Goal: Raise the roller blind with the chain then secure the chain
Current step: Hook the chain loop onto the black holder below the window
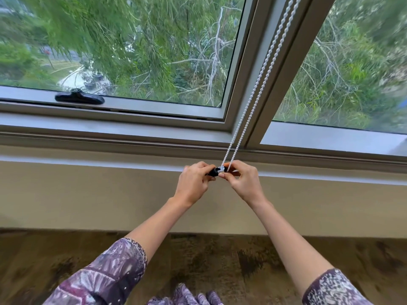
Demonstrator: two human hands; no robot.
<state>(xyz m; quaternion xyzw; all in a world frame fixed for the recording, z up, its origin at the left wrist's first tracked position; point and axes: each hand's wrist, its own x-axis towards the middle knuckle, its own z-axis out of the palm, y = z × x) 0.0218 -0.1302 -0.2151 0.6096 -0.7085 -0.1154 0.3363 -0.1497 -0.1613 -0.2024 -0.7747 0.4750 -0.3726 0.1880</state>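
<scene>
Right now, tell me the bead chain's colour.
White; the bead chain shows best in the head view.

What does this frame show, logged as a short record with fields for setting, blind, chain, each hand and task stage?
setting: grey-framed window above a beige sill, trees outside
blind: not in view; glass uncovered
chain: white beaded loop chain, two strands running down the mullion to the hands
holder: small black and white chain clip at the loop's bottom
left hand: pinching the clip's black end
right hand: pinching the chain at the clip
other: black window latch handle on the left sash
stage: securing the chain
</scene>
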